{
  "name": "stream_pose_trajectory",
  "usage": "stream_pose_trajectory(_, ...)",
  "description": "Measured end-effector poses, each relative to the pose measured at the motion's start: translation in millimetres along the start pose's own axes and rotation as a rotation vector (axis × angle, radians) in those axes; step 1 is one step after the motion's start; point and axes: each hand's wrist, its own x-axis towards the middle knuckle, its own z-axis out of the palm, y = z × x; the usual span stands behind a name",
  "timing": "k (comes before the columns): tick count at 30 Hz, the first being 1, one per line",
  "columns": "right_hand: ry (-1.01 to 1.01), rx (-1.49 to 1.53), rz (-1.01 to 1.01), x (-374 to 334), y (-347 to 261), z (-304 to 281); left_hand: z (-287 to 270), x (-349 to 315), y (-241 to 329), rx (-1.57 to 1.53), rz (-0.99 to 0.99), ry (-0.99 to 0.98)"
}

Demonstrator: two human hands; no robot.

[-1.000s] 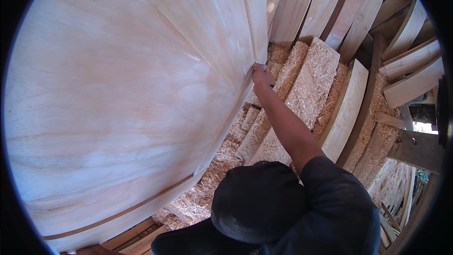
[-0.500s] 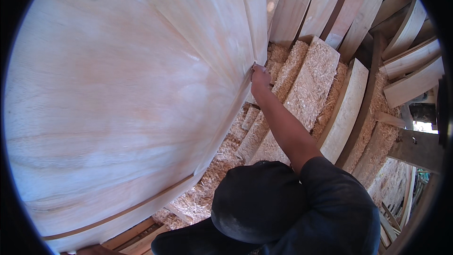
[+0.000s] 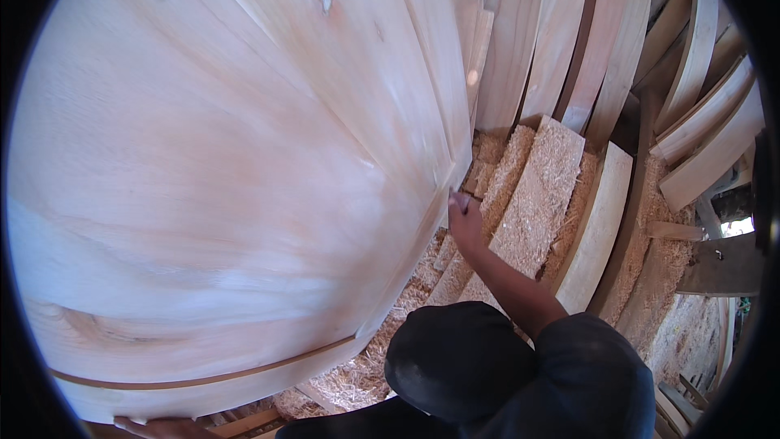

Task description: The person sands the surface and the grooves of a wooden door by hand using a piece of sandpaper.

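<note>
A large, pale wooden panel (image 3: 227,219) of joined boards, with a curved outer edge, fills the left of the view. My right hand (image 3: 466,224) is at its right edge, fingers pinched around a small brownish thing whose kind I cannot make out. The tip of that thing meets the panel's rim. At the lower left, my left hand (image 3: 166,428) holds the panel's bottom edge, partly cut off by the picture's border. A thin brown strip (image 3: 203,379) runs along the panel near that edge.
Thick beams (image 3: 536,191) covered with wood shavings lie right of the panel. Curved planks (image 3: 552,41) stand at the upper right, with more curved pieces (image 3: 715,142) stacked at the far right. A dark rounded shape (image 3: 459,362) blocks the lower middle. Shavings (image 3: 366,374) are heaped under the panel's edge.
My right hand has moved down along the panel's right edge, toward me. The whole view has shifted slightly, and more of my left hand shows at the lower left.
</note>
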Motion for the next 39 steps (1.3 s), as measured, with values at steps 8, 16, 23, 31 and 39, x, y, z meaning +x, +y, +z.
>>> stream_pose_trajectory(8, -0.007, -0.058, -0.465, -5, -122, 2, 0, -10, -3, -0.124, -0.053, -0.056)
stream_pose_trajectory(16, -0.607, 0.367, -0.166, -82, -331, -11, 9, -81, -35, 1.062, 1.126, 0.033)
stream_pose_trajectory(23, -0.823, 0.276, -0.307, -177, -349, -32, 26, -158, -85, 0.982, 1.086, -0.382)
stream_pose_trajectory(31, -0.869, -0.154, -0.897, -225, -347, -32, 7, -106, -44, 1.080, 1.237, -0.335)
stream_pose_trajectory(39, -0.777, -0.266, -0.726, -204, -320, 7, 46, -15, 58, 0.908, 1.054, -0.226)
